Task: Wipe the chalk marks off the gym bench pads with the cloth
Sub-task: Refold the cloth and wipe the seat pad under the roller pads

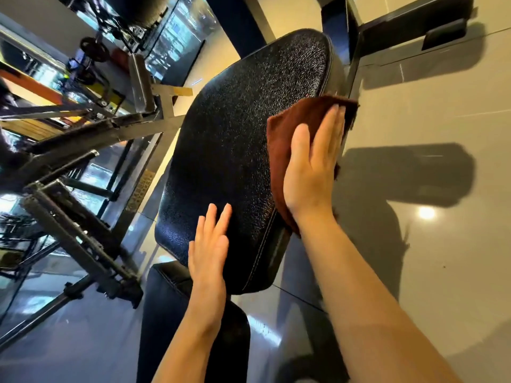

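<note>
No brand or label can be read from where you look: the only lettering is a yellow strip (141, 189) on the floor beside the bench, too blurred to make out. Your right hand (312, 167) lies flat on the cloth (279, 150), fingers straight and together, pressing it against the right edge of the back pad (235, 134). The cloth is a dark reddish-brown, nappy fabric, folded, draped over that edge so part of it hangs off the side. The back pad is black, pebble-grained vinyl with a rounded far end and a pale stitched seam along its rim; it shines under the light. Your left hand (207, 252) rests flat on the pad's near corner, fingers extended, holding nothing. Below it sits the seat pad (166, 313), also black with the same stitched edging. To your left stands a grey steel machine frame (83, 139) of square tubing. The floor (428, 272) is glossy grey tile.
</note>
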Tool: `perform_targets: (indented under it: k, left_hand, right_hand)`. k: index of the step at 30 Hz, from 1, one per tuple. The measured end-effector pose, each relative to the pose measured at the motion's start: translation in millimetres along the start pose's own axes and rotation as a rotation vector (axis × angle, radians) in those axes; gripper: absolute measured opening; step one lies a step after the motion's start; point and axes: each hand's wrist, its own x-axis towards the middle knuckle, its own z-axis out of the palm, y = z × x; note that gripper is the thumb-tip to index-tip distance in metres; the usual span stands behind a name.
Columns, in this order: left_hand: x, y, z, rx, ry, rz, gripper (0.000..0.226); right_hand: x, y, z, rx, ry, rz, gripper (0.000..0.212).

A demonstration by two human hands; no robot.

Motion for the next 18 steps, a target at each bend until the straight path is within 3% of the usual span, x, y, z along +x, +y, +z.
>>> perform_targets:
  k: [5,9,13,16,18]
  left_hand:
    - [-5,-8,0,0.1,0.075,0.133,0.03]
    - [-22,-8,-2,0.111,0.028,0.225,0.048]
    - [-22,0,-2,-0.037,0.024,0.188,0.043]
    - [-18,1,2,0.091,0.074,0.199,0.046]
    - [-10,6,2,0.117,0.047,0.107,0.042]
  right_hand:
    - [-76,22,8,-0.023,0.028,-0.127,0.066]
    - [-164,40,10,-0.11,-0.07,-0.21,0.063]
    - [-119,27,13,-0.09,-0.005,-0.182,0.065]
    - [-57,10,11,-0.08,0.062,-0.148,0.065]
    - [-41,7,9,-0.093,0.062,-0.152,0.066]
